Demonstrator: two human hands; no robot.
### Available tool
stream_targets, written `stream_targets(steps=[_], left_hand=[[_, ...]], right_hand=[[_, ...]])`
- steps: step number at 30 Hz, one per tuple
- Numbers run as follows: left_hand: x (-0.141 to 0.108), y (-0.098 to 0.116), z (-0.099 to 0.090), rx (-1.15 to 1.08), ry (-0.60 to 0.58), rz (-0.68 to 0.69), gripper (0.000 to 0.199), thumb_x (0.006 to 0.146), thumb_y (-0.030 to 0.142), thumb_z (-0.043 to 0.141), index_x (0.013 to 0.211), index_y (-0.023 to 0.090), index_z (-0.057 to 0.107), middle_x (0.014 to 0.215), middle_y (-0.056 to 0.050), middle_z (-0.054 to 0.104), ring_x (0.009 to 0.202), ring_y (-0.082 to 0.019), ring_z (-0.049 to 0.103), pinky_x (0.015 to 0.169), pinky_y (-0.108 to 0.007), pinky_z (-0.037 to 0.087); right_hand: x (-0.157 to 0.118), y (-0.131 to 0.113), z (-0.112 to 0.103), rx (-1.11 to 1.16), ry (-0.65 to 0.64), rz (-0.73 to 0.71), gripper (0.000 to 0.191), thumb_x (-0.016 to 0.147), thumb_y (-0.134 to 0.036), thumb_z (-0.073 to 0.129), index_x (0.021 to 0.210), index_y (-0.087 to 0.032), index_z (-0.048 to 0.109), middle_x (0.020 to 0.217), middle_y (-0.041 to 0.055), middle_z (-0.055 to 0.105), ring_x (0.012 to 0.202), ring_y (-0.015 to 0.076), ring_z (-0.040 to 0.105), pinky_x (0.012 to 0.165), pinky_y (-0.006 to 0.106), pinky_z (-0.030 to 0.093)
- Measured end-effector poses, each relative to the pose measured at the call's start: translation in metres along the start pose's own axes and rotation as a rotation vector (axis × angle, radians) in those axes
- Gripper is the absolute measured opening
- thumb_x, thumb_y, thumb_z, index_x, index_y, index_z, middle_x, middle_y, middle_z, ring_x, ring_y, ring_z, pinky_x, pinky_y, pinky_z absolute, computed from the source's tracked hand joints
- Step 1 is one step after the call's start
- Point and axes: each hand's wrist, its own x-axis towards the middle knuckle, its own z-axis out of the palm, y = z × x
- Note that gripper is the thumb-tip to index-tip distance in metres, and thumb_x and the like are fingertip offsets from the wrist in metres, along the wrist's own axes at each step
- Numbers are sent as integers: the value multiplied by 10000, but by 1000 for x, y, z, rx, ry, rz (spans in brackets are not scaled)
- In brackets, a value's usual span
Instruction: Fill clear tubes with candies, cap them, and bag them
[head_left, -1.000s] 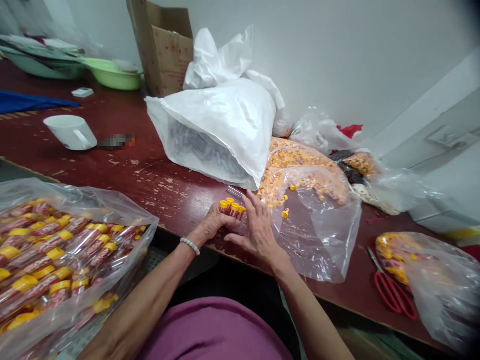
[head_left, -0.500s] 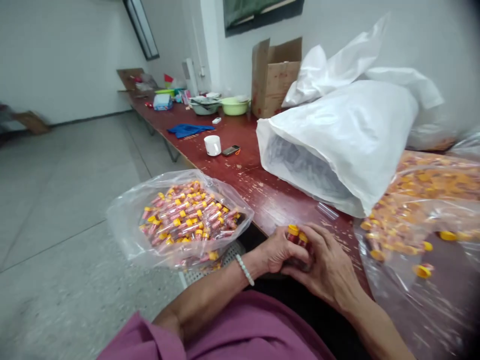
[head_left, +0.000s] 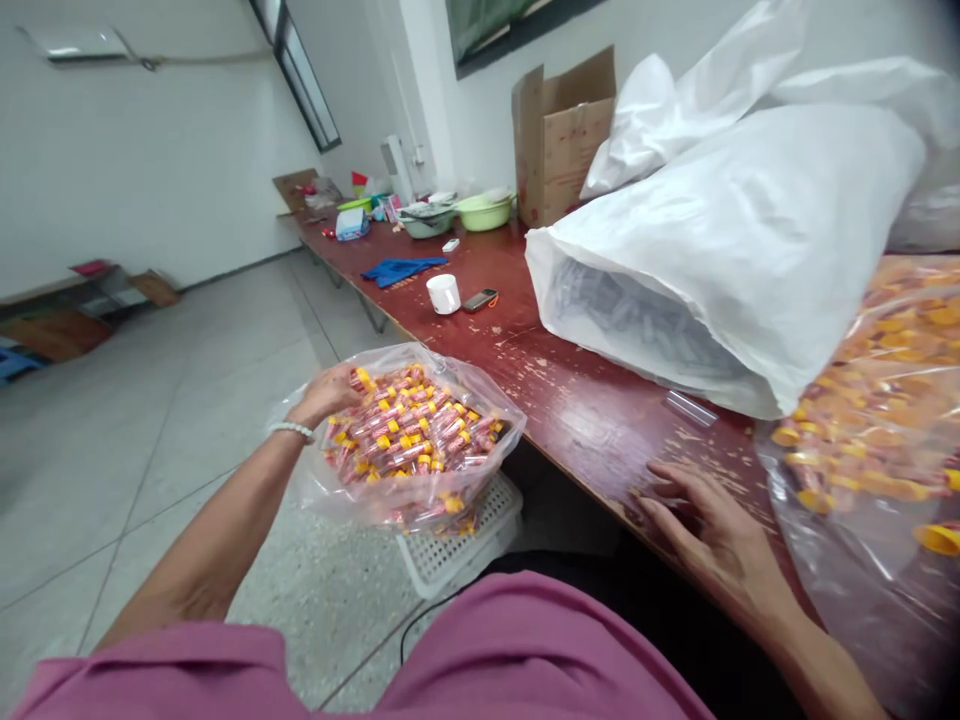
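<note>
Over the far left edge of an open clear bag (head_left: 495,385), my left hand (head_left: 326,395) is closed on small tubes with yellow caps (head_left: 361,380). The bag is full of similar capped tubes (head_left: 409,425) with reddish contents. My right hand (head_left: 701,525) is at the table's front edge, fingers apart, with nothing visible in it. Beyond that hand, clear empty tubes (head_left: 691,408) lie on the red table (head_left: 577,400), by the mouth of a large white sack (head_left: 735,230) holding many more clear tubes.
Yellow-capped pieces in clear plastic (head_left: 885,400) cover the table at the right. A white cup (head_left: 443,294), phone (head_left: 480,300), blue cloth (head_left: 401,270), basins and a cardboard box (head_left: 574,150) stand farther back. A white basket (head_left: 465,545) sits under the bag.
My hands have parted. The left one has moved left to the bag with capped tubes, while the right one has opened near the table edge. The camera view has shifted left.
</note>
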Motion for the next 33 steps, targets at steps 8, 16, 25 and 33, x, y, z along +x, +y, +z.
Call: stream_targets(steps=[8, 16, 25, 33], left_hand=[[3, -13, -25, 142, 15, 28, 474, 668, 326, 585, 1106, 145, 578, 1043, -103, 648, 850, -208, 617, 711, -268, 473], [-74, 147, 5, -325, 196, 612, 342, 774, 354, 518, 1086, 237, 594, 1028, -9, 667, 882, -186, 624, 783, -296, 490], [-47, 354, 128, -438, -43, 612, 441, 671, 28, 469, 1060, 161, 630, 1019, -84, 676, 961, -206, 612, 890, -303, 459], [56, 420, 136, -376, 55, 478, 500, 694, 81, 514, 1191, 103, 549, 1205, -190, 554, 1159, -320, 490, 948, -394, 394]], right_hand=[[-1, -5, 4, 125, 13, 57, 311, 843, -387, 566, 1094, -205, 586, 978, 75, 652, 759, 167, 665, 691, 304, 557], [28, 21, 9, -48, 243, 85, 296, 857, -212, 469, 1135, -176, 566, 1085, 105, 618, 905, 186, 614, 821, 350, 516], [76, 65, 27, -598, 251, 178, 450, 833, -142, 465, 1282, -121, 493, 1316, 136, 513, 1159, 273, 429, 938, 404, 379], [76, 75, 20, -462, 295, 181, 405, 793, -111, 466, 1176, -191, 570, 1033, 107, 575, 895, 224, 493, 788, 344, 419]])
